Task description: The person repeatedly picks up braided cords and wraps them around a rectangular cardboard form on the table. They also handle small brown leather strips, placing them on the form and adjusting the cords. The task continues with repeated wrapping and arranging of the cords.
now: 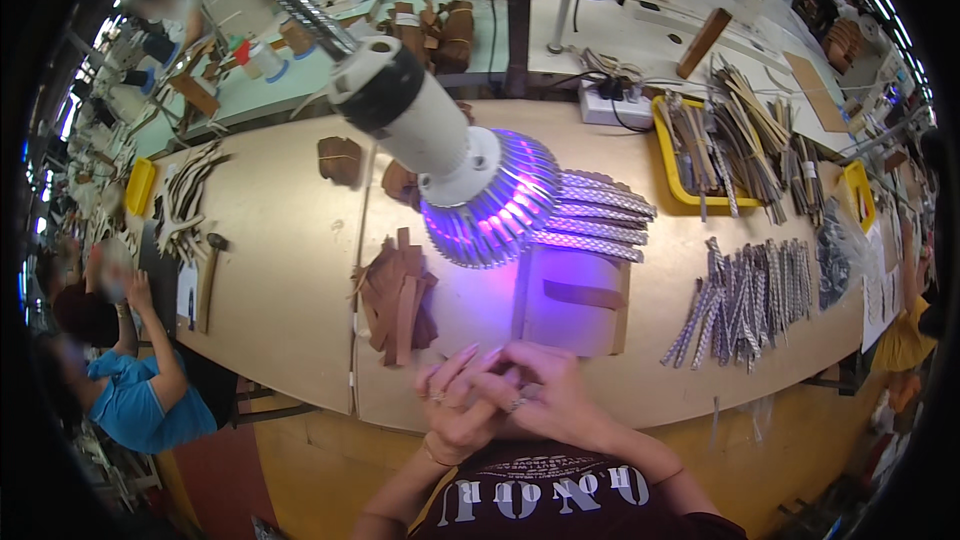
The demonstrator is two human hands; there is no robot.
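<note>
Just over the table's near edge, my left hand (461, 402) and my right hand (548, 390) meet with fingers bent and pressed together. Anything pinched between them is too small or hidden to make out. Beyond them, a single brown strip (582, 294) lies flat on a tan board (572, 332) under purple light. Left of the board is a loose pile of brown leather-like strips (401, 302). Silvery braided straps (603, 224) lie side by side above the board, their left ends hidden by the lamp (492, 202).
More braided straps (755, 285) are spread at the right, below a yellow tray (668, 172) of long strips. A hammer (209, 280) lies at the left. Overhead, the lamp's thick neck (410, 105) reaches down over the middle. A co-worker in blue (150, 395) sits at the far left.
</note>
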